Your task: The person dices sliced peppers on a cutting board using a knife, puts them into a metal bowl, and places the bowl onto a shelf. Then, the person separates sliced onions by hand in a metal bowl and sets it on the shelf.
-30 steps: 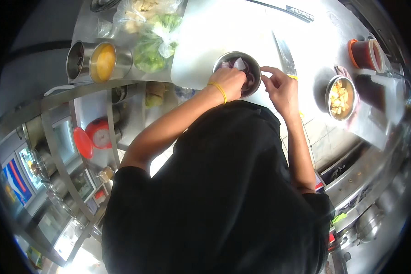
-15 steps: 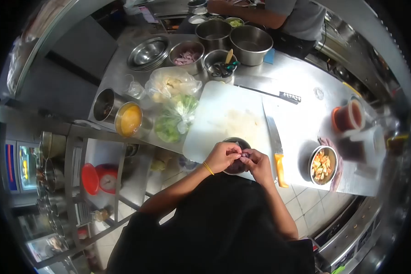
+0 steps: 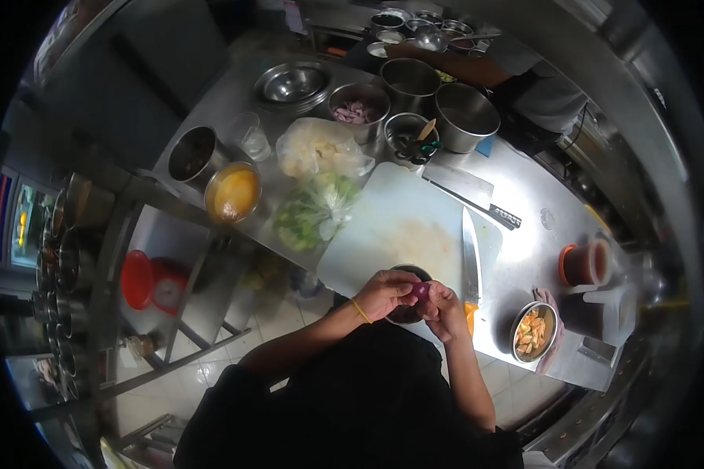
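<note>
A small purple shallot (image 3: pixel 422 291) is pinched between the fingertips of both my hands. My left hand (image 3: pixel 386 295), with a yellow band at the wrist, closes on it from the left, and my right hand (image 3: pixel 444 309) from the right. Directly beneath is a metal bowl (image 3: pixel 403 314) at the near edge of the white cutting board (image 3: pixel 387 211); my hands cover much of it and its contents are hard to make out. To the right of my right hand lies a large knife (image 3: pixel 470 254) with a yellow-orange handle, blade pointing away.
A black-handled knife (image 3: pixel 504 216) lies along the board's far edge. Bags of greens (image 3: pixel 313 213) and pale food (image 3: pixel 321 148) sit left. Metal pots (image 3: pixel 467 117) stand behind. At right are a bowl of chopped food (image 3: pixel 533 334) and a red-brown tub (image 3: pixel 587 264). Another person's arm (image 3: pixel 454 66) reaches across the back.
My view has shifted and turned, so the table sits lower in it. My fingers have moved slightly apart, and the purple shallot between them now shows clearly.
</note>
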The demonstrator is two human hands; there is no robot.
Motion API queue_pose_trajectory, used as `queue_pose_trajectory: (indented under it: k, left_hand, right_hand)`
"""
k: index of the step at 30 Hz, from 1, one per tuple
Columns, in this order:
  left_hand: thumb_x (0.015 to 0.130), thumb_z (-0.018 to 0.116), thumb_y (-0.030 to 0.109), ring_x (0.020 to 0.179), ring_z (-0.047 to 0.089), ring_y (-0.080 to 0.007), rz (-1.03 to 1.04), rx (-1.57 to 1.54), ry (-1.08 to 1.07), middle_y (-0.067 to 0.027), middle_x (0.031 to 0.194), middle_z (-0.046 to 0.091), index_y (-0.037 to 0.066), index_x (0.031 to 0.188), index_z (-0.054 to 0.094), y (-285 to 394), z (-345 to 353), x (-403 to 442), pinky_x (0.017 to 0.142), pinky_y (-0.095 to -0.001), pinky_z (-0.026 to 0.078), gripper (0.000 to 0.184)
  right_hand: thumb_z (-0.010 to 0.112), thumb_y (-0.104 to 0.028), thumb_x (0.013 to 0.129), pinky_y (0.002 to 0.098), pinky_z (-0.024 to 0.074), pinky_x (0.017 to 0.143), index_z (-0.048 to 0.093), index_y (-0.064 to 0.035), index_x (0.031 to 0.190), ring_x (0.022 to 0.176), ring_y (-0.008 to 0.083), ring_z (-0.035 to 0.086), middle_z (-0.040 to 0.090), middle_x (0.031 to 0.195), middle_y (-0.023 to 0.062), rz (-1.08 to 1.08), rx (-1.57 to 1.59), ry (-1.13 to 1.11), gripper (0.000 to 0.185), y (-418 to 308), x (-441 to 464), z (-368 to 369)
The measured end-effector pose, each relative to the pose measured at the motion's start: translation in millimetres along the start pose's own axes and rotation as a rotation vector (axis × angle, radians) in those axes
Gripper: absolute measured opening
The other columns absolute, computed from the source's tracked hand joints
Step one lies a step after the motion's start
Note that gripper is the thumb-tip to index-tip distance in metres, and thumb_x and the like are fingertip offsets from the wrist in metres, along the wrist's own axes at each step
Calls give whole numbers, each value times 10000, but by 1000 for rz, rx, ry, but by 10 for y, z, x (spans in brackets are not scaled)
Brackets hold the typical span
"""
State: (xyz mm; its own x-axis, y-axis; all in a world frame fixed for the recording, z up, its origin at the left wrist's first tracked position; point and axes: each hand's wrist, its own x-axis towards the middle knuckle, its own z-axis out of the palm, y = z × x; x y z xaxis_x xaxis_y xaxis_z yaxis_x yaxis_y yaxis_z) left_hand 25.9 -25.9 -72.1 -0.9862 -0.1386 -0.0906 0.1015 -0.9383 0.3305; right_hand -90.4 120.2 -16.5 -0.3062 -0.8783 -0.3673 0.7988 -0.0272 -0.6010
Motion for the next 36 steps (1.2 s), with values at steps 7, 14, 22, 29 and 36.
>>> queue_pose_trajectory:
  k: [7, 14, 22, 29, 36]
  left_hand:
    - [904, 602, -8, 871, 668, -214, 105, 155, 24, -144, 1016, 685, -29, 1090, 663, -37, 136, 98, 739, -313, 565, 197]
    - [904, 603, -21, 736, 605, -155, 156, 202, 38, -118, 925, 663, -44, 1100, 652, 30, 345, 125, 710, -289, 535, 203]
    - [877, 574, -53, 735, 577, -107, 117, 523, 109, -70, 929, 629, -31, 978, 613, 169, 435, 93, 691, -245, 495, 110]
    - [814, 644, -77, 639, 576, -89, 180, 1551, 187, -73, 857, 657, -61, 1052, 615, 271, 319, -33, 626, -196, 463, 240]
    - [787, 652, 58, 1072, 608, -361, 9, 2203, 68, -209, 1174, 608, 49, 1268, 556, -28, 339, 130, 911, -444, 493, 490]
  right_hand:
    - [501, -252, 1010, 191, 385, 488, 573, -50, 1157, 613, 91, 510, 639, 916, 66, 55, 205, 104, 259, 62, -21, 37]
    - [479, -249, 1023, 223, 277, 495, 581, 24, 957, 477, 49, 283, 380, 563, -45, -27, 312, 4, 299, 152, 1, 108]
    - [552, -211, 993, 212, 254, 473, 604, 7, 1038, 482, 40, 302, 498, 604, -34, -38, 246, 131, 228, 211, -41, 157]
    - [672, -52, 885, 220, 342, 492, 609, -20, 1189, 515, 36, 435, 504, 546, -27, -303, -919, 639, 312, 88, -267, 105]
    - [773, -226, 798, 351, 444, 521, 620, -49, 1216, 478, 205, 550, 586, 561, 94, -149, -1469, 672, 479, 126, -270, -50]
